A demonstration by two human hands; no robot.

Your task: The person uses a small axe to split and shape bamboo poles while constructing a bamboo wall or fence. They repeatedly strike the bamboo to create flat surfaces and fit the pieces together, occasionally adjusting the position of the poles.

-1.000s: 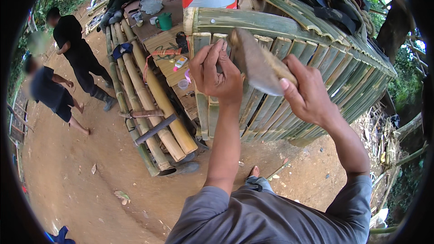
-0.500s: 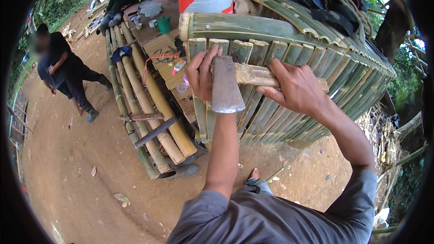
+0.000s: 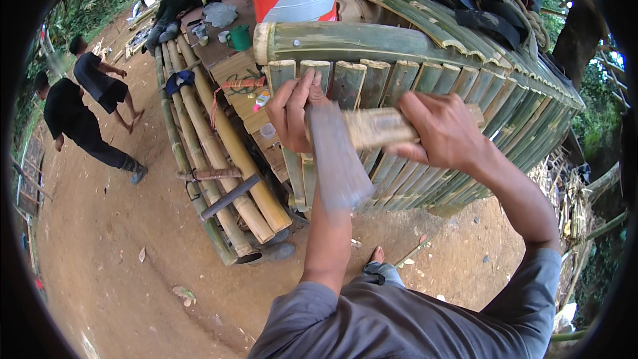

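My right hand [image 3: 446, 126] is wrapped round the wooden handle of an axe [image 3: 342, 159], held level before the bamboo panel. The axe's metal head is motion-blurred and hangs in front of my left wrist. My left hand [image 3: 287, 113] is closed, its bent fingers pressed together against the upper end of a slat; what they hold, if anything, is hidden by the fingers and the axe. The upright split-bamboo slats [image 3: 402, 86] stand side by side under a thick horizontal bamboo pole [image 3: 362, 40], which has a small shiny spot, perhaps a nail head, near its left end.
To the left runs a bench of bamboo poles [image 3: 229, 183] with a blue cloth [image 3: 178, 80] on it. A green mug [image 3: 239, 38] and a small bottle [image 3: 262, 100] rest on the platform. Two people walk at the far left; another sits behind. Dark gear [image 3: 488, 23] lies at upper right.
The axe head has swung down and toward me, its blade tilting to the right. My left hand stays at the slat. The two walking people have moved apart.
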